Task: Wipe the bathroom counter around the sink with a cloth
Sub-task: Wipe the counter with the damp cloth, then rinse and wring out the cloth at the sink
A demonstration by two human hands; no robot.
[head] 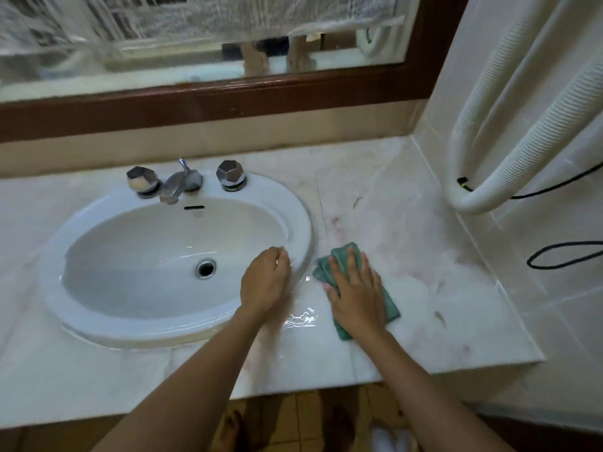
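Both forearms are reaching in from 6 o'clock, bare, with the elbows cut off by the bottom edge. The right hand (355, 288) is lying flat, palm down, with its fingers straight and together, pressing on the green cloth (392, 308). It isn't gripping anything, just pushing down. Most of the cloth is sitting hidden under that palm. Only folded bits are peeking out past the fingertips at 12 o'clock, by the thumb at 9, and under the wrist at 5. It's lying on the marble counter (414, 230) just off the sink (301, 223) at the sink's 3 o'clock.

The left hand (266, 282) is resting knuckles-up on the sink's rim at about 4 o'clock of the bowl. Its fingers are loosely curled and holding nothing, with the fingertips tucked out of sight. A small water puddle (301, 318) is shining between the two wrists.

Further back, the faucet (178, 185) is sitting at the sink's 12 o'clock. A mirror (208, 37) behind it is looking too blurry to read. A white ribbed hose (509, 151) is hanging on the wall at 2 o'clock.
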